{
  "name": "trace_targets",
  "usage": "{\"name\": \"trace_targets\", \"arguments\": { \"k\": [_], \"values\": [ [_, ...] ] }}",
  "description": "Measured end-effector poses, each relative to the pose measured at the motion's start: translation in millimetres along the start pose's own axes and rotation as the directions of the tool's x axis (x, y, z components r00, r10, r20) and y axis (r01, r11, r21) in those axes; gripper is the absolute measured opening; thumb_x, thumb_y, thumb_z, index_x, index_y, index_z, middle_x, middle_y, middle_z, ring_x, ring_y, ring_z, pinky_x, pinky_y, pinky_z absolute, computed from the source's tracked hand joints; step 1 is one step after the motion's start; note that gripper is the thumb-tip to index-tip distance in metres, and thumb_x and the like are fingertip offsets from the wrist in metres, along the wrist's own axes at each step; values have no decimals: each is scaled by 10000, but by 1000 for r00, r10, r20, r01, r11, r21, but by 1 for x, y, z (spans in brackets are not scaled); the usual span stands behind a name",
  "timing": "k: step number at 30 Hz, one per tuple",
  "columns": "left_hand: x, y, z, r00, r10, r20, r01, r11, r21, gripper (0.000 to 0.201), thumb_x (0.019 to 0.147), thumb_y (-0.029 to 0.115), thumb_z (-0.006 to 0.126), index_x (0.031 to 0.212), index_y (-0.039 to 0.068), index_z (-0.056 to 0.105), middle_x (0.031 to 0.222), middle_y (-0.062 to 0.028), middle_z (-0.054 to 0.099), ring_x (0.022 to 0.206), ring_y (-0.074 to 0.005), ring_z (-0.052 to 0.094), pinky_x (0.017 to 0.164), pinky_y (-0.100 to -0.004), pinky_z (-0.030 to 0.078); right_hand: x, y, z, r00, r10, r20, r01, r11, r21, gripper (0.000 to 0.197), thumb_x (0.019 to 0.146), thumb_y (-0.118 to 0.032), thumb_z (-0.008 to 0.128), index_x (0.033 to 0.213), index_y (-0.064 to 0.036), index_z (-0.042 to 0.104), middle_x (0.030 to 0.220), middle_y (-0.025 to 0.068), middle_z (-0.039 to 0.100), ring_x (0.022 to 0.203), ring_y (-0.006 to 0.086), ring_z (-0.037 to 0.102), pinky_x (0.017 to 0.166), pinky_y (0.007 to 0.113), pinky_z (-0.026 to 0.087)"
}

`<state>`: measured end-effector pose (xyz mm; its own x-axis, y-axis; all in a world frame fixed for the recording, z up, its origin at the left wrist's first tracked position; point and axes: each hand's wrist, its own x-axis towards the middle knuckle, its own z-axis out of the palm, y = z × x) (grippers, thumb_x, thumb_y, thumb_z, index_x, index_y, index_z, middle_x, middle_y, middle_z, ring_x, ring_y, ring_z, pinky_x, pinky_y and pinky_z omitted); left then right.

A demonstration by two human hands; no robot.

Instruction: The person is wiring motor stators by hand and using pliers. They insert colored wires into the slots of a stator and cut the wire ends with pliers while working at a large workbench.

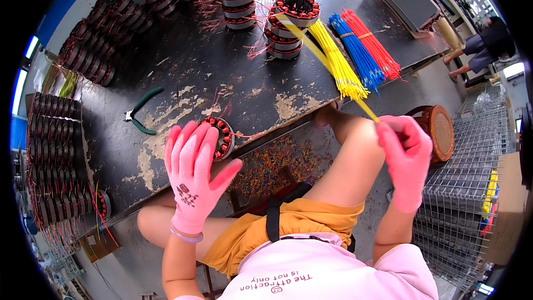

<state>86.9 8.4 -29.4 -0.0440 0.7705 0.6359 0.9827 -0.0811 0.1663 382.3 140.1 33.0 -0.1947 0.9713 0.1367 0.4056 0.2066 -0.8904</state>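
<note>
My left hand (191, 172), in a pink glove, lies with fingers stretched and thumb apart against the left side of a motor stator (225, 139). Red windings ring this stator near the table's front edge, and my fingers hide part of it. Off the table's edge to the right, my gloved right hand (405, 153) pinches the near end of a long yellow wire (316, 51). This wire slants up and left, blurred, across a stack of stators (286, 44) and past a tied bundle of yellow wires (338, 64).
Blue (357, 53) and red wire bundles (371, 41) lie beside the yellow one. Green-handled cutters (145, 112) rest left of centre. More stator stacks (237, 3) stand at the back and left. A round-topped stool (441, 133) and wire-mesh cage (461, 200) stand at right.
</note>
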Motion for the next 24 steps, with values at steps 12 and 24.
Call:
{"name": "trace_targets", "arguments": {
  "k": [12,24],
  "values": [
    [-1,-21,-12,945,81,316,-75,997,-30,307,734,200,796,1022,165,695,979,-12,605,915,-210,675,692,-355,552,27,11,143,550,-576,605,700,713,43,214,862,-276,779,969,-106,706,825,59,663,801,284,672,703,400,532],
    [-4,-54,55,910,-298,288,379,881,-284,192,945,106,625,1136,101,648,1019,-88,648,882,-333,687,715,-393,548,6,70,197,752,-472,459,590,794,-150,96,884,-197,739,925,-116,706,863,60,666,850,289,653,757,411,514]
  ]
}}
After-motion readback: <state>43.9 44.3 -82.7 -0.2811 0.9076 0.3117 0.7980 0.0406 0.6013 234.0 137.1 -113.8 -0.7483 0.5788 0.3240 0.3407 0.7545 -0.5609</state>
